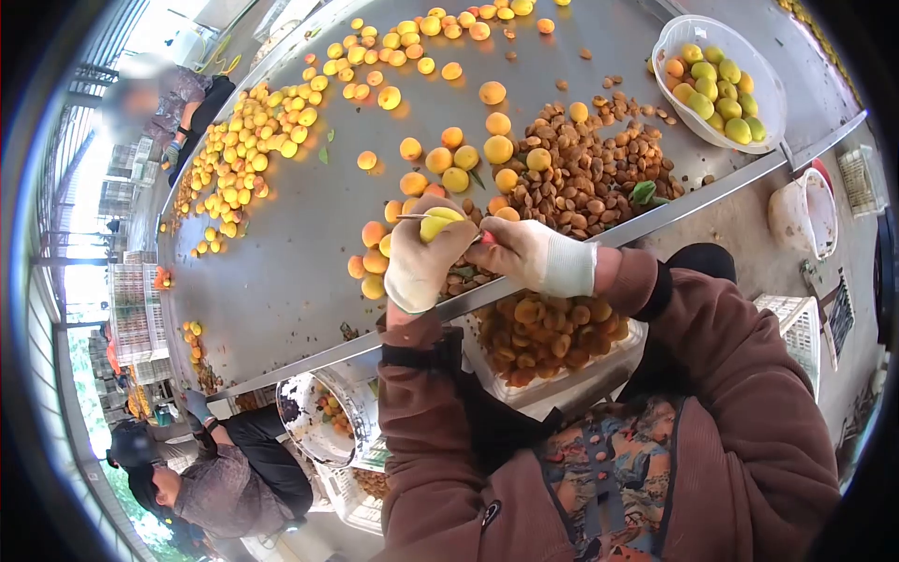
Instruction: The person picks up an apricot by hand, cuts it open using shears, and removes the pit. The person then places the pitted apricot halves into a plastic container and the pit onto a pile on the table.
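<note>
My left hand (420,264), in a whitish glove, is closed around a yellow apricot (437,224) above the table's near edge. My right hand (545,255), gloved as well, grips a small knife by its red handle (487,238), right beside the fruit. A thin strip of metal shows on the far side of the apricot. Loose apricots (373,233) lie around my left hand on the metal table (309,220). Past my right hand spreads a heap of brown apricot pits (590,164). Under the table edge, a white crate (636,348) is full of orange apricot pieces (552,332).
A white plastic basket (670,45) of greenish-yellow apricots stands at the far right. More apricots (248,140) are piled at the left. One person (220,468) sits at lower left beside a white bucket (298,403); another person (183,103) is at upper left.
</note>
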The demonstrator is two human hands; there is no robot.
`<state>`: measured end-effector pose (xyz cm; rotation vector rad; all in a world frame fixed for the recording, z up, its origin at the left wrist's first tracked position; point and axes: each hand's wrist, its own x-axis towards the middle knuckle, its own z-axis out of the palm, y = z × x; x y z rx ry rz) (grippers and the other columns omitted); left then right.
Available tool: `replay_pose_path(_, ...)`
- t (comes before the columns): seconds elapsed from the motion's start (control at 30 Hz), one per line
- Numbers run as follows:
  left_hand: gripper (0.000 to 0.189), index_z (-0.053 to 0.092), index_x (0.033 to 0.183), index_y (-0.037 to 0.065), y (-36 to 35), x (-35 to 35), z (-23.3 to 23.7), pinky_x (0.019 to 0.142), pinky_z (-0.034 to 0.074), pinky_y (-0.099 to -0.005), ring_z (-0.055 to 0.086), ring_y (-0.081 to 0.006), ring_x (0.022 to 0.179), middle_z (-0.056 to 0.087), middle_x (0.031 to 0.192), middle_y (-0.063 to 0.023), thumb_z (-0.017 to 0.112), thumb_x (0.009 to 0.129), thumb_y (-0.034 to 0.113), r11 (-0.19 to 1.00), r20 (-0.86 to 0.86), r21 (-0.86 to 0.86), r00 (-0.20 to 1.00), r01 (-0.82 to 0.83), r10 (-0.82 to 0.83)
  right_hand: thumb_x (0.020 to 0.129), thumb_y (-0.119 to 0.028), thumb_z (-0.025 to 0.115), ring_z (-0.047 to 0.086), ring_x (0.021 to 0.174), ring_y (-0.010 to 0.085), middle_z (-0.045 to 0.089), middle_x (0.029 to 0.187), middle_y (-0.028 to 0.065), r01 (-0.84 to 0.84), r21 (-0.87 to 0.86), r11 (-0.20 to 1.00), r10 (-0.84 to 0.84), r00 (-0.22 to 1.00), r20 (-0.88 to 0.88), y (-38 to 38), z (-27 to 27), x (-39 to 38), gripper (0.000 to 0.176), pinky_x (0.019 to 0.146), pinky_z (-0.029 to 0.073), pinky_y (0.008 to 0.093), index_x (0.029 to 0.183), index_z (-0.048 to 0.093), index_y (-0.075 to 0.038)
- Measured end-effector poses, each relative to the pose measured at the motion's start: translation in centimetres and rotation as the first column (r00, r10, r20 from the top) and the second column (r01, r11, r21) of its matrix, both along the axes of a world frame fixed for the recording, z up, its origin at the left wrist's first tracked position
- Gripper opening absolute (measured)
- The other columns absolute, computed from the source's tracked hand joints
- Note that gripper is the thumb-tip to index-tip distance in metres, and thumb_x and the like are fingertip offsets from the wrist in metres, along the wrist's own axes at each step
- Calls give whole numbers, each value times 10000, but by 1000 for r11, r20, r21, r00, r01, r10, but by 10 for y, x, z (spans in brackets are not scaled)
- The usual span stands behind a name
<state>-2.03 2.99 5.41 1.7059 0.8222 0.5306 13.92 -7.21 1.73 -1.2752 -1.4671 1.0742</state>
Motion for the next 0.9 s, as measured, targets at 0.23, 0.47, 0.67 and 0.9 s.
replay_pose_path(0.23, 311, 552, 818, 52, -26, 29, -36, 640, 373, -236, 462, -94, 692, 505, 755, -12, 466, 952, 320, 960, 497, -73, 825, -271, 271, 1000, -334, 539, 660, 913, 434, 665, 945, 252, 250, 99, 963, -224, 950, -218, 2, -22, -43, 467, 758, 537, 410, 1346, 454, -32)
replay_pose_path(0.47, 238, 620, 856, -37, 4, 6, -11, 676, 433, -264, 523, -126, 737, 618, 922, -77, 532, 885, 183, 975, 164, 214, 981, 64, -100, 987, -255, 595, 637, 704, 281, 609, 776, 147, -34, 124, 992, 23, 995, 94, 6, 3, 13, 241, 637, 489, 367, 1033, 556, -22)
replay_pose_path(0.67, 272, 532, 791, 34, -27, 31, -27, 684, 373, -255, 476, -112, 758, 519, 819, -37, 516, 928, 269, 988, 627, -121, 764, -101, 155, 1024, -320, 522, 648, 886, 219, 666, 959, 133, 193, 74, 978, -162, 938, -308, -9, -6, -34, 359, 810, 511, 336, 1178, 530, 4)
replay_pose_path(0.9, 407, 584, 971, 29, -6, 6, -18, 625, 387, -249, 496, -107, 730, 550, 842, -31, 544, 924, 431, 980, 343, -162, 925, -115, 165, 1010, -289, 556, 618, 805, 200, 629, 873, 116, 59, 44, 997, -55, 994, -91, -1, -3, -7, 280, 735, 496, 343, 1045, 532, -11)
